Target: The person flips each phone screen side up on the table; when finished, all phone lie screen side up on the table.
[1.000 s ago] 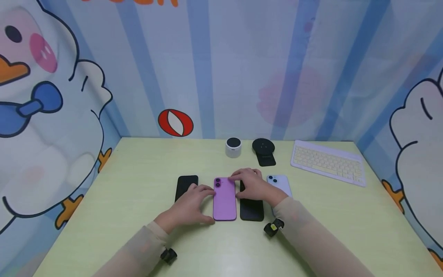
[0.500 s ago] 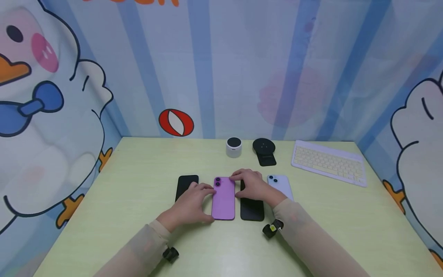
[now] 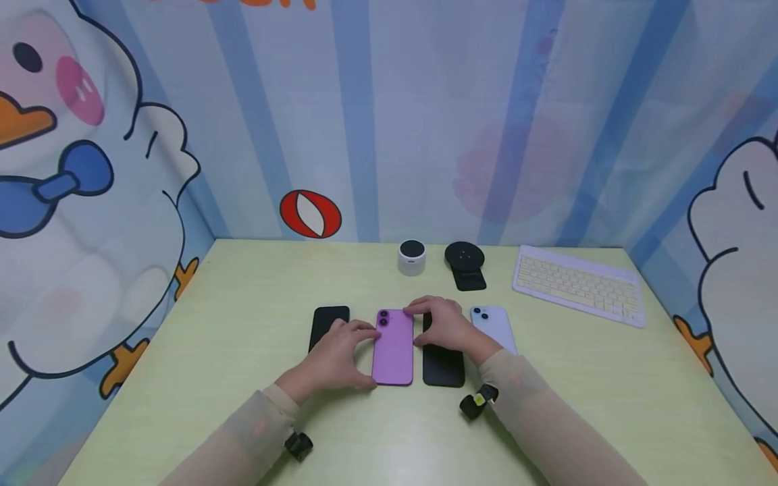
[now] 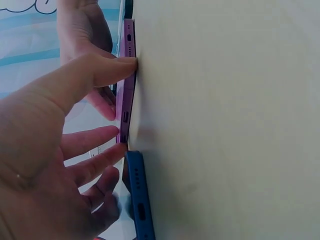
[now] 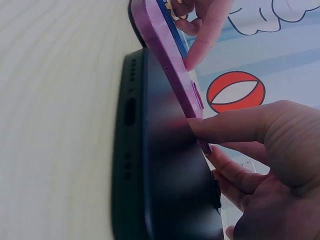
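Note:
A purple smartphone (image 3: pixel 392 347) lies back up between my two hands, its cameras at the far left corner. My left hand (image 3: pixel 328 358) holds it at the near left, thumb at the bottom corner and fingertips along the left edge. Opposite, my right hand (image 3: pixel 445 325) reaches over a black phone (image 3: pixel 444 370) and holds the purple one, index finger at the far right corner and thumb at the right edge. Partly behind my left hand is another dark phone (image 3: pixel 328 320). A light blue phone (image 3: pixel 494 325) lies to the right, partly covered by my right wrist.
At the back of the pale yellow table (image 3: pixel 200 412) stand a small white cylinder with a black top (image 3: pixel 411 258) and a black round-headed stand (image 3: pixel 464 264). A lilac keyboard (image 3: pixel 577 287) lies at the back right. A printed cloth (image 3: pixel 413 121) hangs behind.
The purple phone has shifted slightly left, away from the black phone, with both hands on it. In the last half second it has hardly moved.

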The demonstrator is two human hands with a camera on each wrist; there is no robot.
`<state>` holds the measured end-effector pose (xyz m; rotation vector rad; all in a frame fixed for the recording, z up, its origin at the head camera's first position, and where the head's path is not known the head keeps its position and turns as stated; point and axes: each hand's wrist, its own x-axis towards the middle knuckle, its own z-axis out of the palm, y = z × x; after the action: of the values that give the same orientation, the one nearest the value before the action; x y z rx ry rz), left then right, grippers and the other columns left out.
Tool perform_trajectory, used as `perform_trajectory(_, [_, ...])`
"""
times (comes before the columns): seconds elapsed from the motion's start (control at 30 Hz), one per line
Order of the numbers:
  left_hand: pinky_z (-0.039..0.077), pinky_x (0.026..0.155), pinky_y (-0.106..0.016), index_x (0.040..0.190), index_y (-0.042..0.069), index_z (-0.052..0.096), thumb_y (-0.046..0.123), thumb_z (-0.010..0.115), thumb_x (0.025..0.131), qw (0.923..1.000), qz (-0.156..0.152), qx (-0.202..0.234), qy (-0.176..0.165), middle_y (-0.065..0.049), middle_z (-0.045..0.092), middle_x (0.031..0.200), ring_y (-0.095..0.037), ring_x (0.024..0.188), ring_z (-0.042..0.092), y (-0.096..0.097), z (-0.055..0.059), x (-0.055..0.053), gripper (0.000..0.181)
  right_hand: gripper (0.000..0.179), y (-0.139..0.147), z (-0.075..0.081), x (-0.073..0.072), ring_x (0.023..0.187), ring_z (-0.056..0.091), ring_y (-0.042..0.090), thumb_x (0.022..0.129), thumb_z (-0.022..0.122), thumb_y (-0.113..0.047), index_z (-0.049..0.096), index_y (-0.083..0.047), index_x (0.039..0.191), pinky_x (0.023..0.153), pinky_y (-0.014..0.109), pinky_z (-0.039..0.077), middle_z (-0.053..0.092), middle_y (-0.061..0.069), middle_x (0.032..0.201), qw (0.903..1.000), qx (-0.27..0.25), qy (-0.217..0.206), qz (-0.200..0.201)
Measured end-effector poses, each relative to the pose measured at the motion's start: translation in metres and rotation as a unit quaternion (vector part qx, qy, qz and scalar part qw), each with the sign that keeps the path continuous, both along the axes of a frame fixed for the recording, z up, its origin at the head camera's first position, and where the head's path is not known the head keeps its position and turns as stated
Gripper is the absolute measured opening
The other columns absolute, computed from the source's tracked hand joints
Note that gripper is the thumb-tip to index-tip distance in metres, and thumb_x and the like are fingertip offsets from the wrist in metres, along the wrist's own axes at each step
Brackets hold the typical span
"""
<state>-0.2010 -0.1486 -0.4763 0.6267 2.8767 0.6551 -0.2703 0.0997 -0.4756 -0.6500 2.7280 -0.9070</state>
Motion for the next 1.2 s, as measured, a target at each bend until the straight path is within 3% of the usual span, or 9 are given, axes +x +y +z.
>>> perform_trajectory(0.23, [0.031,0.084,-0.038,0.144,0.019,0.062,0.043,0.095,0.066,0.9996,-0.008,-0.027,0.008,-0.001,0.056,0.15,-0.021,0.113,0.044,-0.001,0.001,0.0,0.088,0.062,0.001,-0.004,0.002,0.141,0.051,0.034,0.078,0.09,-0.015,0.069,-0.016,0.137,0.119,0.062,0.027,0.062,0.008,0.145,0.9998,-0.014,-0.003,-0.014])
perform_trajectory(0.67, [0.032,0.088,-0.04,0.146,0.018,0.059,0.043,0.095,0.067,0.9998,-0.02,0.004,-0.007,-0.003,0.055,0.151,-0.022,0.118,0.043,0.001,0.001,0.0,0.089,0.064,0.006,0.007,0.009,0.142,0.051,0.034,0.08,0.09,-0.021,0.067,-0.017,0.14,0.115,0.062,0.036,0.062,0.006,0.146,0.9987,-0.041,0.018,-0.027])
perform_trajectory(1.03, [0.031,0.09,-0.041,0.147,0.022,0.057,0.042,0.095,0.07,0.9962,-0.024,0.076,-0.036,-0.001,0.057,0.149,-0.02,0.118,0.042,0.005,0.003,0.002,0.088,0.068,0.007,0.012,0.013,0.143,0.05,0.034,0.08,0.09,-0.025,0.064,-0.016,0.142,0.113,0.057,0.042,0.059,0.008,0.149,0.9947,-0.101,0.013,-0.015])
perform_trajectory(1.2, [0.037,0.093,-0.043,0.148,0.028,0.054,0.04,0.096,0.07,0.9925,-0.015,0.108,-0.056,0.003,0.058,0.146,-0.019,0.119,0.044,0.006,0.006,0.003,0.09,0.069,0.004,0.012,0.015,0.145,0.047,0.034,0.082,0.089,-0.024,0.062,-0.015,0.144,0.116,0.057,0.039,0.056,0.008,0.152,0.9925,-0.121,0.007,-0.01])
